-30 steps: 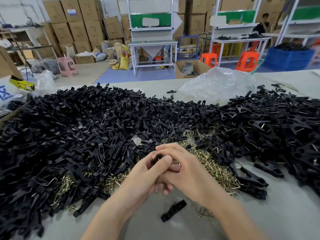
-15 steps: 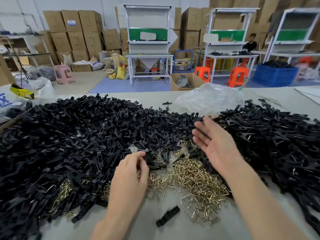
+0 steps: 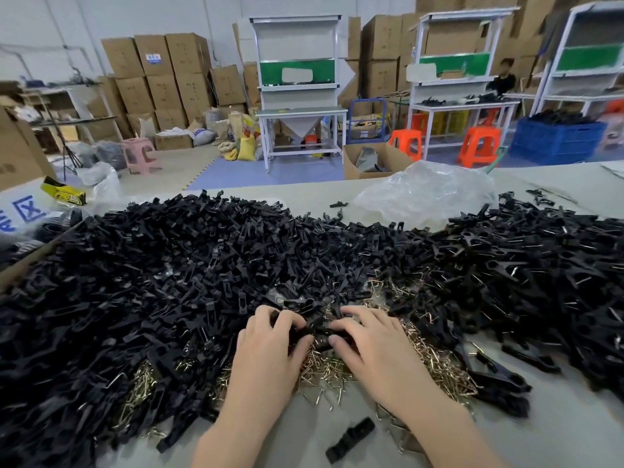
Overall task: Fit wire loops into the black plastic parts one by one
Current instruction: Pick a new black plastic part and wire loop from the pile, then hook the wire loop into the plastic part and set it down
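1. Head view, the work: a grey table (image 3: 557,434) carries a broad heap of black parts (image 3: 169,282) that runs from edge to edge. A bed of brass-coloured wire loops (image 3: 324,373) shows through at the near middle, right under the hands.

2. Head view, the hands: the left hand (image 3: 270,352) has its fingers curled round a black plastic part (image 3: 315,329) at the near edge of the heap, thumb side towards the centre. The right hand (image 3: 374,349) lies just beside it, fingers bent down onto the same cluster and thumb tucked in towards the part. Whether it has closed on that part, on a loop, or on nothing cannot be told from here.

3. Head view, handling: the parts look like light, stiff mouldings, likely to tangle and drag neighbours along when lifted. It is probably best to pinch one by its long flat sides, leaving the slot end free. The loops look thin and springy and hook into each other, so I would take a single one by its closed bend and shake it clear.

4. Head view, surroundings: a loose black part (image 3: 351,440) lies alone on the table near the person's right forearm, well apart from the heap. A crumpled clear plastic bag (image 3: 425,194) sits beyond the heap.
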Demonstrator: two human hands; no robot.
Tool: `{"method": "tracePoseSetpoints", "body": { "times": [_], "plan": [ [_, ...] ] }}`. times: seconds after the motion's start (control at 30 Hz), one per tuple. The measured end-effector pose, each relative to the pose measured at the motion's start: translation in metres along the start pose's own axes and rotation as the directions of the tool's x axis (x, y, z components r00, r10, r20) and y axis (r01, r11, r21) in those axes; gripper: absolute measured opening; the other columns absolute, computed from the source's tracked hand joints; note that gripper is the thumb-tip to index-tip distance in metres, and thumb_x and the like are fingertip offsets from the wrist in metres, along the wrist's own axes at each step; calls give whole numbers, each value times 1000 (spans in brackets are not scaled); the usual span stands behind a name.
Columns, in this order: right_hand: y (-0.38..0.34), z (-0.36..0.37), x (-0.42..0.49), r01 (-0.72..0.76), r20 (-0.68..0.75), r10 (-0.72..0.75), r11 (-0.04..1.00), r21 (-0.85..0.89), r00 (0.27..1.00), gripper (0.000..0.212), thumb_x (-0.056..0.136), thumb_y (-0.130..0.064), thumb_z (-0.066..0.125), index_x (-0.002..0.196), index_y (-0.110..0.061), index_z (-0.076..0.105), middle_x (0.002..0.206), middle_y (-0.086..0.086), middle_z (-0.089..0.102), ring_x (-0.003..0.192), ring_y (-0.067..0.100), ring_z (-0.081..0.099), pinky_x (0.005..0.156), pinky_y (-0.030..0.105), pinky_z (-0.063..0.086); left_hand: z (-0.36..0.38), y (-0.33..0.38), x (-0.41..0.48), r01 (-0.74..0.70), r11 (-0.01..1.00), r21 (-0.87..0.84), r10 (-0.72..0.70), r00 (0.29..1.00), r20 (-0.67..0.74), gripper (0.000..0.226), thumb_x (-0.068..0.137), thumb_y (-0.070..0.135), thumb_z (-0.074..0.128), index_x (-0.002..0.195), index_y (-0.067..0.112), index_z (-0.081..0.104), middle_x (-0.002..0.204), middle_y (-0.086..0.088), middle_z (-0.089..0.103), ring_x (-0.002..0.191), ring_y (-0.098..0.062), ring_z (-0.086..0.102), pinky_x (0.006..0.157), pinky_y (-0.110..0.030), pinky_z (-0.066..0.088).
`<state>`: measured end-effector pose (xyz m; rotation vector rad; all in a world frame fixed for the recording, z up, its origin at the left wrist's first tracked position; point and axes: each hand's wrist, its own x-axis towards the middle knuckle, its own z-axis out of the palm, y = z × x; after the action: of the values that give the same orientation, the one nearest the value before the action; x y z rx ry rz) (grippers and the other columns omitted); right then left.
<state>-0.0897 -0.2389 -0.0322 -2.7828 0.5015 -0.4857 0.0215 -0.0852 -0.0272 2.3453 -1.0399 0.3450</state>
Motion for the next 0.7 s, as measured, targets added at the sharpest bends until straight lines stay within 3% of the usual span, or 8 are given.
{"method": "tracePoseSetpoints", "body": {
  "times": [0.13, 0.3, 0.33, 0.4, 0.47, 0.6, 0.7],
  "plan": [
    [-3, -3, -1, 14, -3, -14, 1000, 0, 1000, 55, 98, -60, 23, 142, -40, 49, 152, -19, 40, 142, 3, 27, 117, 26, 17, -2, 0, 0, -37, 998, 41, 39, 998, -40, 17, 89, 41, 66, 102, 30, 64, 98, 12, 57, 94, -16, 57, 82, -33, 42],
    [-11, -9, -4, 89, -68, -84, 994, 64, 994, 47, 105, -50, 39, 150, -36, 42, 147, -24, 43, 140, -3, 27, 118, 19, 2, -5, 2, 0, -74, 997, 22, 74, 997, -27, 17, 92, 39, 64, 103, 26, 67, 101, 13, 63, 97, -14, 58, 87, -32, 40],
    [-13, -10, -4, 96, -90, -86, 990, 106, 992, 46, 104, -49, 41, 149, -37, 44, 140, -29, 44, 136, -10, 27, 118, 16, 3, -6, 3, 0, -87, 996, -11, 87, 996, -20, 18, 93, 38, 63, 105, 26, 67, 103, 14, 62, 99, -13, 57, 89, -30, 38],
    [-16, -13, -3, 93, -135, -58, 959, 268, 989, 37, 102, -44, 51, 139, -41, 53, 127, -39, 46, 127, -19, 32, 115, 12, 21, -9, 6, 0, -123, 988, -92, 123, 992, -6, 19, 95, 39, 62, 109, 27, 66, 107, 17, 60, 103, -8, 52, 91, -26, 34],
    [-18, -14, -3, 104, -179, -23, 884, 456, 984, 28, 99, -28, 62, 124, -41, 64, 116, -36, 59, 120, -12, 51, 103, 12, 39, -12, 11, -2, -142, 973, -180, 146, 989, 6, 22, 96, 41, 57, 113, 28, 65, 108, 20, 57, 104, -2, 48, 92, -24, 35],
    [-19, -17, -3, 94, -186, 14, 824, 558, 982, 32, 96, -10, 68, 117, -34, 71, 109, -25, 64, 108, -1, 64, 94, 13, 48, -13, 14, -6, -147, 957, -249, 152, 988, 4, 22, 99, 38, 55, 119, 34, 62, 111, 25, 52, 102, 5, 45, 89, -24, 42],
    [-18, -18, -3, 28, -95, 35, 809, 587, 995, 36, 95, -14, 69, 117, -43, 69, 109, -25, 61, 106, -2, 62, 94, 16, 49, -11, 13, -6, -102, 959, -266, 116, 993, 35, 18, 100, 36, 53, 117, 34, 61, 111, 24, 51, 98, -5, 54, 83, -32, 50]
  ]
}}
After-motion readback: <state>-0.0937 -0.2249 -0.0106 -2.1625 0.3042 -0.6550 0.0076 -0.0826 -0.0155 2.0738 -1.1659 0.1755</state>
